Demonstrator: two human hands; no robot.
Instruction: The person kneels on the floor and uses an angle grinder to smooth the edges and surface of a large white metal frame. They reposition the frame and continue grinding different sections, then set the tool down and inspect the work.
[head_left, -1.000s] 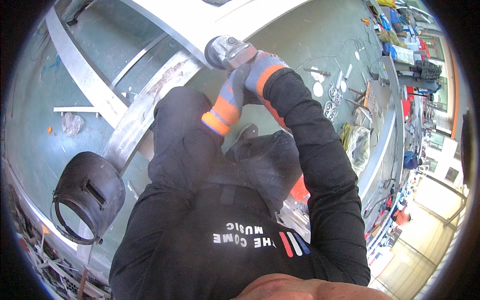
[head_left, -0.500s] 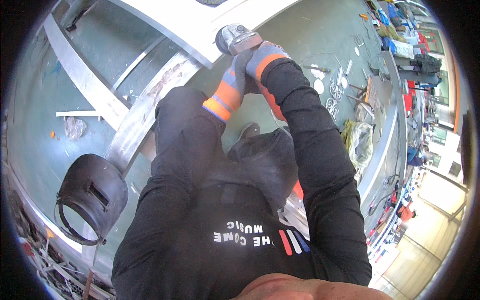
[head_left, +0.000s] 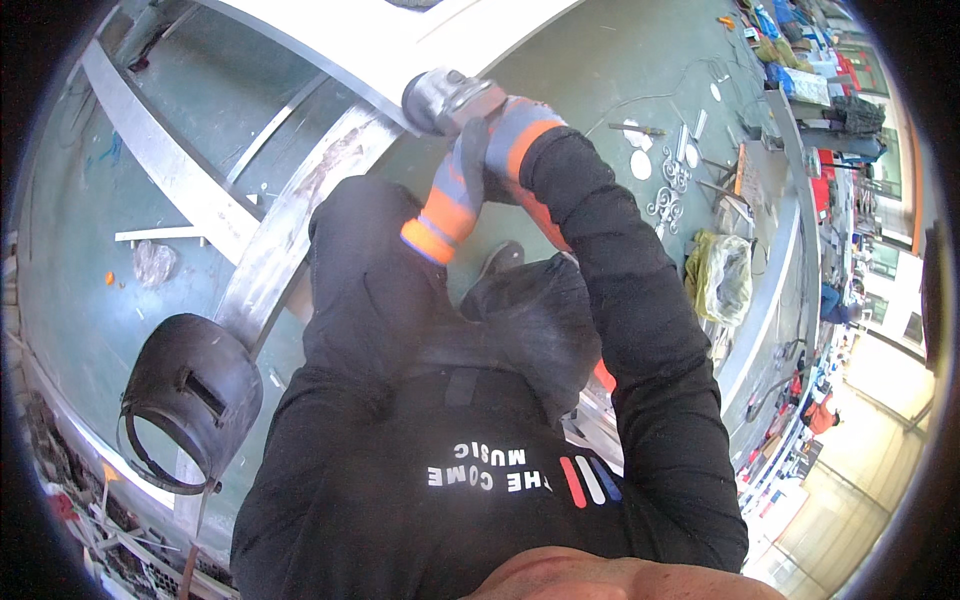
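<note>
Angle grinder (head_left: 447,98) is held at the joint where the curved metal strip (head_left: 300,215) meets the pale straight beam (head_left: 330,45) of the frame, just above the person's bent knee. Both gloved hands are closed on it: left hand (head_left: 462,175) wrapped round the body from below, right hand (head_left: 520,130) gripping just right of the head. Disc itself is hidden under the guard, so contact w/ the metal can't be confirmed; prob. touching at the joint.

Progress, judged from surfaces: the curved strip looks bright and scuffed along the stretch below the grinder, approx. as if already worked. Further down it, toward the welding mask (head_left: 185,395), finish is duller, though glare makes this hard to read. The second bar (head_left: 160,165), left of the grinder, shows no obvious fresh marks. So the work seems partway, w/ the joint in hand and other parts of the frame likely left.

Small scrollwork pieces (head_left: 668,195) and round discs lie well right of the grinder on the green floor (head_left: 600,60).
</note>
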